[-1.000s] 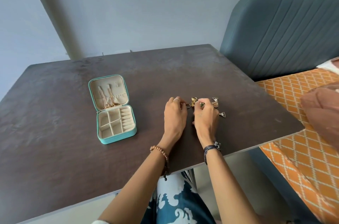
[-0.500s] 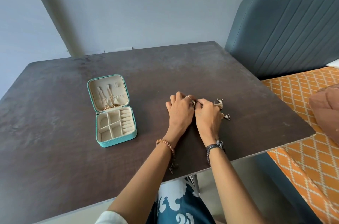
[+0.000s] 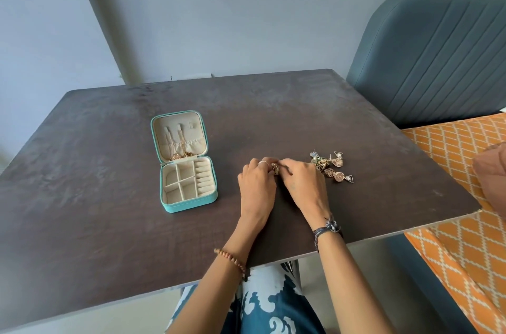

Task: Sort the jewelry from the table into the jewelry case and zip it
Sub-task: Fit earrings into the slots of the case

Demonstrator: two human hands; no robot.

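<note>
A teal jewelry case (image 3: 189,201) lies open on the dark table (image 3: 109,224), its cream compartments bare and gold chains hanging in the upright lid (image 3: 178,139). A pile of gold earrings (image 3: 331,166) sits right of centre. My left hand (image 3: 257,188) and my right hand (image 3: 304,186) meet fingertip to fingertip just left of the pile. Between them they pinch a small gold earring (image 3: 276,169), mostly hidden by the fingers.
A blue-grey padded chair back (image 3: 432,60) stands at the right. Below it lies an orange patterned cushion (image 3: 465,196) with a brown object (image 3: 492,177) at the frame's edge. The table's near edge runs just above my patterned lap (image 3: 268,303).
Both hands have drawn left, away from the pile, with one small gold piece between their fingertips. The rest of the earrings now lie uncovered to the right.
</note>
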